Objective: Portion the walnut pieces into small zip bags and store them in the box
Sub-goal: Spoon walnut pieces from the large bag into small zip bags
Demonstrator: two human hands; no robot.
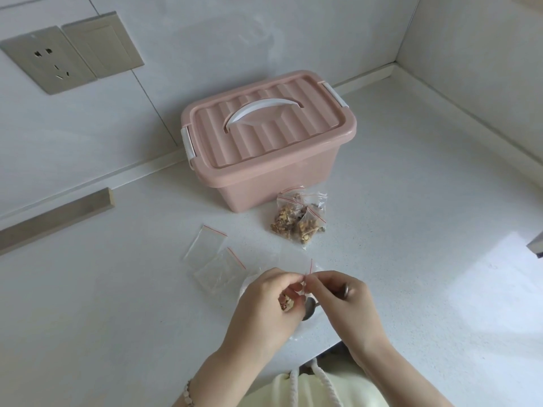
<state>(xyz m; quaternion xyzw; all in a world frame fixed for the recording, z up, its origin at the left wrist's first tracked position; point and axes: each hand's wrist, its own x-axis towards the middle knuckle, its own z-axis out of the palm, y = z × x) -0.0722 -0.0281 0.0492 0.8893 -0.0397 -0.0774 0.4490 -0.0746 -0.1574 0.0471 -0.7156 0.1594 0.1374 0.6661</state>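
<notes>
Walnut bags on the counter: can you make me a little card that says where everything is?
box: pink, lid on, at the back of the counter
full bags: small pile in front of the box
empty bags: lying flat, left of the pile and nearer
held bag: walnuts inside
left hand: holds the held bag
right hand: pinches its top
spoon: bowl shows between the hands

Bearings taken from held zip bag [307, 273]: clear, red seal line, tan-brown contents.
Box [264, 183], far 12 o'clock: dusty pink; lid [264, 136] same pink, parallel ridges; handle [258, 108] and latches [188, 142] white.
Filled bags [299, 218], near 12 o'clock: clear, red line, tan-brown.
Empty bags [211, 259], 9 o'clock: clear, red line.
Countertop [411, 201]: white, fine speckle.
Socket plate [50, 60], 10 o'clock: grey-beige.
Garment [311, 392], 6 o'clock: pale yellow; cord [293, 386] white.
</notes>
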